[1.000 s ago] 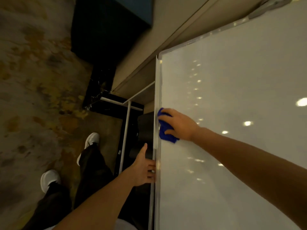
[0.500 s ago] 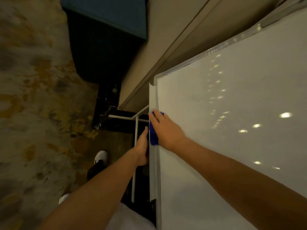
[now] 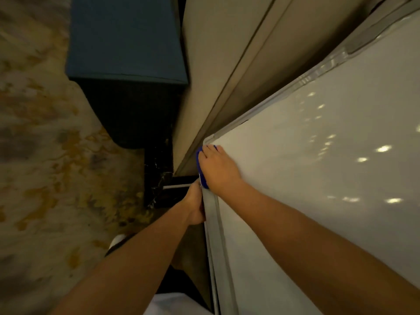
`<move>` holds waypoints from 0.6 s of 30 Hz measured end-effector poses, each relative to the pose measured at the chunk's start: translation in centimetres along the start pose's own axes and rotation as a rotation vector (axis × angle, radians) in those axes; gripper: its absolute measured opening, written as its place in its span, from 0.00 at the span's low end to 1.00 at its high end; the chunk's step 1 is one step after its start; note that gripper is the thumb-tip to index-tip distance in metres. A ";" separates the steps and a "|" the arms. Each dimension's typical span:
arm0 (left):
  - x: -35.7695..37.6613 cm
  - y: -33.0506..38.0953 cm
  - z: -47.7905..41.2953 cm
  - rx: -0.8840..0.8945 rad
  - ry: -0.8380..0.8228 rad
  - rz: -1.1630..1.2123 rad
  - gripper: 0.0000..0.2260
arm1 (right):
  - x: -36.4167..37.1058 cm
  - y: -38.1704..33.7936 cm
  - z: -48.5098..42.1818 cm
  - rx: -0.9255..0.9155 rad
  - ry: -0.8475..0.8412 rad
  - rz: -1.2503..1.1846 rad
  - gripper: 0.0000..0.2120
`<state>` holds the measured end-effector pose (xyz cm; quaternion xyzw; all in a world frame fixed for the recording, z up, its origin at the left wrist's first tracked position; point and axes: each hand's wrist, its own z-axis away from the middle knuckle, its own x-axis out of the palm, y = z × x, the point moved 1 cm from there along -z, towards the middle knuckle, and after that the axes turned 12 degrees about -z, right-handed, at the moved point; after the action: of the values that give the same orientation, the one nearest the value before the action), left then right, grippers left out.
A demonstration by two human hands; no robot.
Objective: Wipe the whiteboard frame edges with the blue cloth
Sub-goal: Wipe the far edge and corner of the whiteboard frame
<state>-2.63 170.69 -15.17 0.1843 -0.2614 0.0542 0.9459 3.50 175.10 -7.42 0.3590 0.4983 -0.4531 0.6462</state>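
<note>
Whiteboard frame [image 3: 213, 226] — right hand [image 3: 218, 170] pressing blue cloth [image 3: 201, 165], now nearer corner; left hand [image 3: 195, 206] still gripping edge.

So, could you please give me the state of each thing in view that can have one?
blue cloth: bunched under the right hand, pressed on the frame's side edge by the corner.
right hand: palm down, pressing the cloth.
left hand: gripping the frame's outer edge, just below the cloth.
whiteboard frame: side edge bare below the hands.
whiteboard surface: blank, with reflected lights.
</note>
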 end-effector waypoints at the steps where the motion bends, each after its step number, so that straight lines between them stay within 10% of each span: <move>1: -0.3 0.8 -0.3 -0.008 0.003 0.026 0.24 | 0.3 0.0 -0.1 -0.007 0.000 -0.022 0.24; 7: -0.9 5.9 -1.5 -0.144 -0.067 -0.003 0.30 | 1.8 -1.8 2.1 0.030 -0.190 -0.016 0.33; 18: -0.8 13.0 -3.8 -0.106 -0.155 -0.017 0.28 | -3.7 1.3 -5.1 0.097 0.004 0.049 0.27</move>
<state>-4.07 184.15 -14.40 0.1399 -0.3346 0.0177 0.9317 2.78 181.11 -5.03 0.4028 0.4680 -0.4603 0.6378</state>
